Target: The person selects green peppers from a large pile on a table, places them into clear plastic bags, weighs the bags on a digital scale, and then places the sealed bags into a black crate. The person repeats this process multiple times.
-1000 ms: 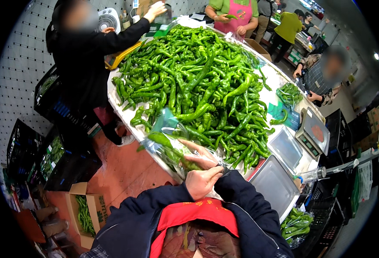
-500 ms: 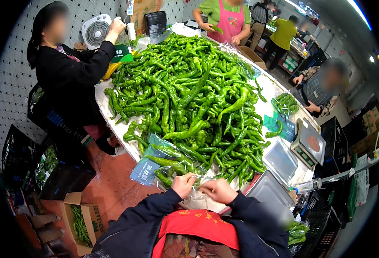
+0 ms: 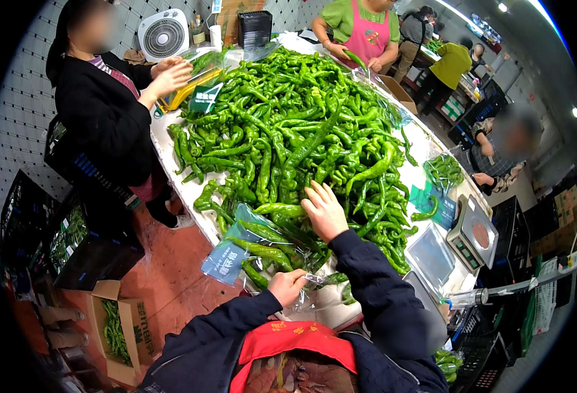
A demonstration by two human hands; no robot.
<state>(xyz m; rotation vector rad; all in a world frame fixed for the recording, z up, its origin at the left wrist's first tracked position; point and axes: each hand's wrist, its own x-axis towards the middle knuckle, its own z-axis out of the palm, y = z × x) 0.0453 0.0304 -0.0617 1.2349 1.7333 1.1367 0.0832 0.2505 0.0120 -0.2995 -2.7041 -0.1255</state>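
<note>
At lower centre, the left hand (image 3: 287,287) is pinching a clear pepper bag (image 3: 262,245) shut-fisted; the right hand (image 3: 324,211) is lying open-fingered, holding nothing, on the green pepper pile (image 3: 288,124). The bag is overhanging the bench (image 3: 177,183) edge, so peppers may be slipping floorward.

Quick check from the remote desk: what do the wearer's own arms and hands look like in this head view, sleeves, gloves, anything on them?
Both forearms enter from the lower edge in dark navy long sleeves of a thick, slightly padded fabric, cuffs reaching the wrists. The left hand and right hand are bare: no gloves, and no rings, watch or markings that I can make out. A red apron bib sits between the sleeves at the chest.
</note>
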